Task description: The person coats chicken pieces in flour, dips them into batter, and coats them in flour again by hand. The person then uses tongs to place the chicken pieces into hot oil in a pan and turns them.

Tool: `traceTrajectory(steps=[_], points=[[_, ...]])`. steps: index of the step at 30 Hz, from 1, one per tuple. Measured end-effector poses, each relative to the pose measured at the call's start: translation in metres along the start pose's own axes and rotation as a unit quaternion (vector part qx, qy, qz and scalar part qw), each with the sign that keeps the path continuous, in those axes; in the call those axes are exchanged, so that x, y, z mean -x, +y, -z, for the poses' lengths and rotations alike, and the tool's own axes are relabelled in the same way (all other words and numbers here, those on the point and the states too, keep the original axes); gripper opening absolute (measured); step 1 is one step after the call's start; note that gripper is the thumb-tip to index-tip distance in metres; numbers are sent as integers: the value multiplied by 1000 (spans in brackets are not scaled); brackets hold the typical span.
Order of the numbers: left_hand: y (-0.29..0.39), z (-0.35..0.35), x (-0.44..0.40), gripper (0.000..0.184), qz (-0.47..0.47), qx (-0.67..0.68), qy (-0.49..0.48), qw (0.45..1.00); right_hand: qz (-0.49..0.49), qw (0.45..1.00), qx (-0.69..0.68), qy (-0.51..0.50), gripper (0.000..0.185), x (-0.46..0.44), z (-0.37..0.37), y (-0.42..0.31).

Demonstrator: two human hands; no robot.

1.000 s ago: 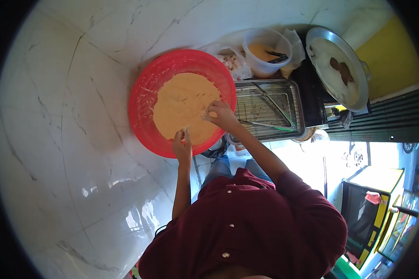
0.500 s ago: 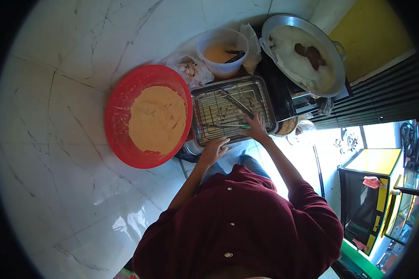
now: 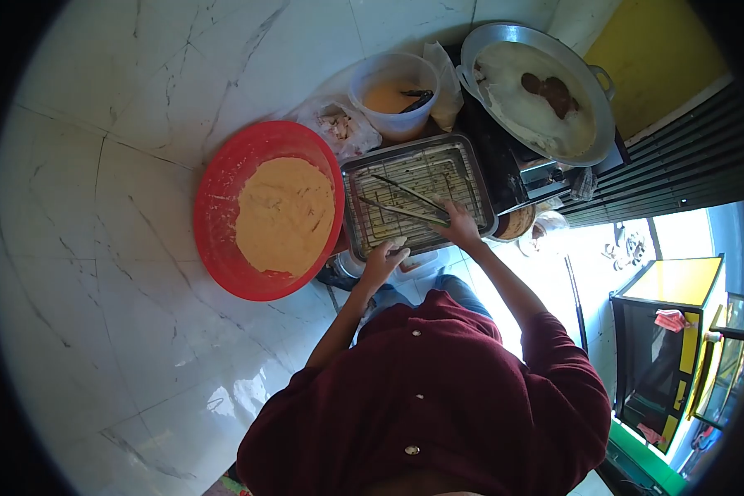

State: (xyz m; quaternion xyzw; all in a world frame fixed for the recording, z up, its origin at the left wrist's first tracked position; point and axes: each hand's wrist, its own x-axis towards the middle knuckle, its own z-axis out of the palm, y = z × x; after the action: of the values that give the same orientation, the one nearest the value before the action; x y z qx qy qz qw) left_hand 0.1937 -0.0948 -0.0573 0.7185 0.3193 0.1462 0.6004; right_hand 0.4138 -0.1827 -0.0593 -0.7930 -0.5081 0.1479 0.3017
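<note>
My right hand [image 3: 461,225] is closed around the joined end of metal tongs [image 3: 401,210]. Their two arms lie slightly apart over a wire rack in a metal tray [image 3: 484,192], with nothing between the tips. At the tray's near edge is my left hand [image 3: 383,263], its pale, powder-coated fingers loosely apart and holding nothing. Whether it touches the rim I cannot tell. Left of the tray sits a large red basin [image 3: 215,240] of pale orange flour-like powder [image 3: 285,215].
Behind the tray stand a plastic bag with pale pieces [image 3: 339,128] and a tub of orange liquid [image 3: 380,97] with a black handle in it. A wide pan [image 3: 496,112] at back right holds foamy liquid and brown pieces. A yellow-framed cabinet [image 3: 665,347] stands far right.
The tongs' arms have come closer together and their tips have swung toward the tray's left side. My left hand stays near the tray's front edge. The whole view has shifted slightly.
</note>
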Motion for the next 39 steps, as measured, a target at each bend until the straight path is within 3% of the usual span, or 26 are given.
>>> traceTrajectory(steps=[2, 4, 6, 10, 12, 16, 18, 20, 21, 23, 26, 28, 33, 37, 39], points=[[3, 4, -10, 40, 43, 20, -27, 999, -32, 999, -17, 22, 63, 8, 1, -10], [1, 2, -21, 41, 51, 166, -50, 984, -66, 996, -34, 46, 65, 16, 5, -25], [12, -3, -30, 40, 52, 227, -45, 971, -127, 975, -167, 73, 67, 25, 11, -43], [44, -6, -42, 29, 72, 344, -41, 935, -175, 947, -251, 95, 75, 41, 18, -85], [56, -8, -43, 25, 79, 362, -62, 927, -177, 906, -366, 117, 79, 47, 19, -100], [80, -14, -30, 18, 95, 378, -71, 918, -188, 909, -353, 117, 83, 60, 41, -123], [103, -17, -20, 19, 95, 372, -82, 920, -197, 904, -356, 131, 79, 74, 55, -127], [117, -28, -17, 16, 119, 390, -54, 912, -216, 924, -303, 84, 73, 89, 60, -114], [111, -36, -19, 20, 114, 372, -48, 920, -269, 906, -321, 54, 63, 96, 76, -120], [132, -54, -14, 23, 104, 369, -74, 921, -273, 898, -342, 50, 60, 109, 103, -123], [151, -94, -7, 27, 99, 350, -106, 925, -289, 896, -336, 32, 52, 133, 137, -108], [162, -129, -3, 29, 85, 347, -130, 925, -226, 929, -275, 107, 49, 149, 159, -88], [205, -220, 13, 34, 67, 374, -137, 915, -217, 938, -258, 78, 39, 198, 235, -34], [215, -274, 12, 38, 49, 360, -151, 919, -203, 943, -247, 95, 49, 222, 284, -2], [223, -288, 13, 38, 26, 349, -150, 925, -249, 937, -237, 60, 48, 227, 312, 7]])
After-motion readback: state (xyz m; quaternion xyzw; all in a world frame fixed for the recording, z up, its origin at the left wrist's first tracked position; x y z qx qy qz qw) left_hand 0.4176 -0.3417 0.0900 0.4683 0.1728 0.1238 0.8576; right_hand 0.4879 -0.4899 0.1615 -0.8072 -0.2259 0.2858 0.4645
